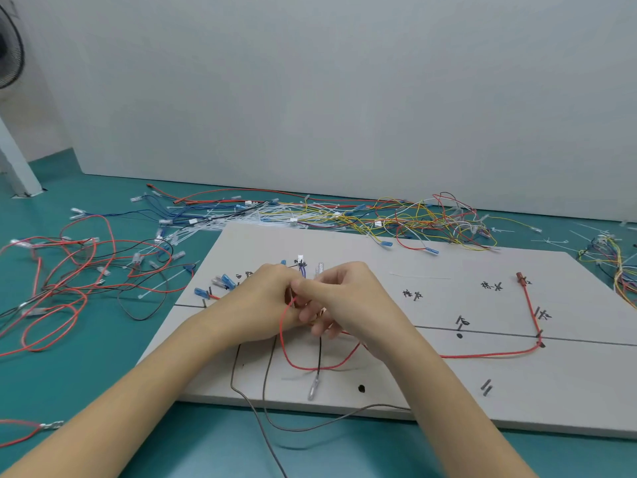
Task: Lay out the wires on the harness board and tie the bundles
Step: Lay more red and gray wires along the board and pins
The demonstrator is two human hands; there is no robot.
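Both hands meet over the middle of the flat pale grey harness board (448, 384), which lies on the teal floor, and the work sits right between them. The left hand (267, 301) has its fingers curled around a thin red wire (283, 339) that loops down and sweeps back up under the right hand (341, 298), whose thumb and fingers are pinched in close against the left; what exactly the right hand holds I cannot make out, the fingers hide it. One long red lead with a red plug end (520, 278) is already routed along the board's marked black line and up the right side, so that run looks laid. A cluster of blue-sleeved terminals (224, 281) sits at the board's upper left, and a thin dark wire with a clear terminal (313, 388) hangs loose toward the near edge. No finished tie shows on the board. Beyond it, a tangled heap of yellow, red, blue and white wires (396, 215) waits beside a scatter of white cable ties (241, 219), and another sprawl of red and black wires (69, 270) lies off to the left. I judge this as early going: a few wires placed, most routing and all bundling still ahead.
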